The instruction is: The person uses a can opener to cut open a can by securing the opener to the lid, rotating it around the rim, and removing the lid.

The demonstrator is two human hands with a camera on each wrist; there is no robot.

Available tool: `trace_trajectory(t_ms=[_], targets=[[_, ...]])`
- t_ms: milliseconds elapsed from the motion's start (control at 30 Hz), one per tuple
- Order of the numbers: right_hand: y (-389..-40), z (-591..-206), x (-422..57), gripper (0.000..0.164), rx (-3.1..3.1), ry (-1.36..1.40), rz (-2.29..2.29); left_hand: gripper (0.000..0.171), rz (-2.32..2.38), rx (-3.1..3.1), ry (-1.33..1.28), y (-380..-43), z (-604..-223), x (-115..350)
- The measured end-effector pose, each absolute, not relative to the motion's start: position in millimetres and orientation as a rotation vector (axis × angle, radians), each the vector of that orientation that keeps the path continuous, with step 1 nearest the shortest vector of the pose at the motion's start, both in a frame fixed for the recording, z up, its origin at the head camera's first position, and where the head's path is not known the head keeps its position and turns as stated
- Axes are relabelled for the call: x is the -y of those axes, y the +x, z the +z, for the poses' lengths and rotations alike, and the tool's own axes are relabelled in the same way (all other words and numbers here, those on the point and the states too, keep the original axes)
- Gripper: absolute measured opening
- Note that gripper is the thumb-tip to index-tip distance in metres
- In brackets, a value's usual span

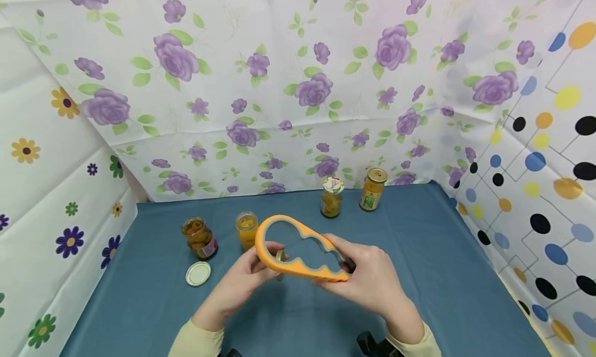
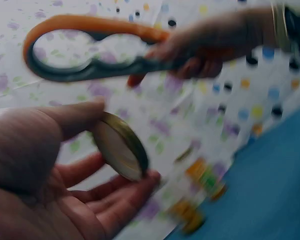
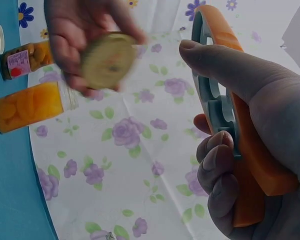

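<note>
My left hand [image 1: 237,284] pinches a gold metal jar lid [image 2: 121,147] between thumb and fingertips, its pale inner side facing the left wrist camera. In my right hand [image 1: 374,274] is an orange jar opener [image 1: 298,268] with a grey scalloped inner edge, gripped by its handles. The opener's loop is raised beside the left hand and overlaps it in the head view. Nothing sits inside the loop. Just behind the left hand stands a lidless glass jar of yellow-orange fruit [image 3: 32,106], partly hidden by the hand and opener in the head view.
To the left, a lidless jar of brownish fruit [image 1: 200,238] stands on the blue cloth, a white-faced lid [image 1: 198,273] lying before it. Toward the back right are a jar with a patterned lid [image 1: 331,202] and a taller gold-lidded jar [image 1: 372,191]. Patterned sheets hang around the table.
</note>
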State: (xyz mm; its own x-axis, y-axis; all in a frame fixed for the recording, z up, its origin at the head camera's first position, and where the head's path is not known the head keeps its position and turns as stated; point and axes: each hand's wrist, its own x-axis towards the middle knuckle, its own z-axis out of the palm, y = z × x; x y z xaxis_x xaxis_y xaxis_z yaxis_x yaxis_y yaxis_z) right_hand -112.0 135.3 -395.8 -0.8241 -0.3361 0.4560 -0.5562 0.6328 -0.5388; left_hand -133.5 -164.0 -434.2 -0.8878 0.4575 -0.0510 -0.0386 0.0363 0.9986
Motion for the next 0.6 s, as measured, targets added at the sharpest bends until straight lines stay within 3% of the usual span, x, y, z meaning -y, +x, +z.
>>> trace_trajectory(t_ms=[267, 600], targets=[[-112, -396, -137, 0.075, 2.558, 0.683, 0.998, 0.048, 1.382, -2.443, 0.343, -138, -442, 203], [-114, -395, -138, 0.075, 2.557, 0.663, 1.001, 0.042, 0.993, -2.702, 0.269, -145, -457, 203]])
